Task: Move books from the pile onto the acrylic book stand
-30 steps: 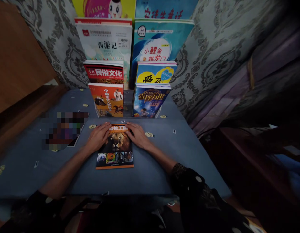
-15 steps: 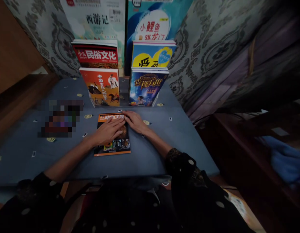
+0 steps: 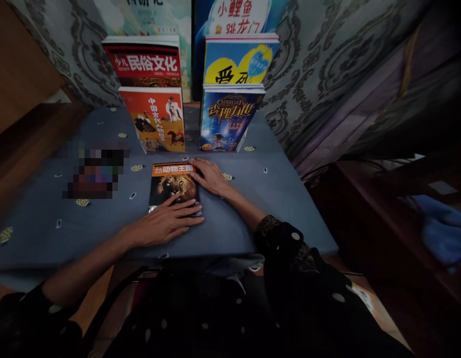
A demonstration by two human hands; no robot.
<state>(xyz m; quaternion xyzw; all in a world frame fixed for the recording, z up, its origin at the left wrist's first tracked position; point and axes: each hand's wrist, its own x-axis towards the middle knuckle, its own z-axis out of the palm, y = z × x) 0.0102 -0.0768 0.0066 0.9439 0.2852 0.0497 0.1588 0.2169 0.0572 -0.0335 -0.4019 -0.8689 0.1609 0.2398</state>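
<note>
A book with a lion on its cover (image 3: 174,185) lies closed on the blue patterned tablecloth (image 3: 230,223). Across the lower part of its cover rests my left hand (image 3: 167,221), open and flat with the fingers pointing right. That hand hides the bottom of the cover. My right hand (image 3: 210,176) lies open at the book's upper right corner, its fingertips touching the edge there. Neither hand grips the book.
Behind the book, two upright stacks stand side by side: an orange book (image 3: 161,122) with a red book (image 3: 150,62) behind it, and a blue book (image 3: 226,119) with a yellow-and-blue book (image 3: 240,62) behind. A pixelated patch (image 3: 96,171) covers something at left.
My left hand has slid down the cover toward the book's near edge, uncovering the title and the lion. My right hand stays at the upper right corner. The view has tilted slightly downward.
</note>
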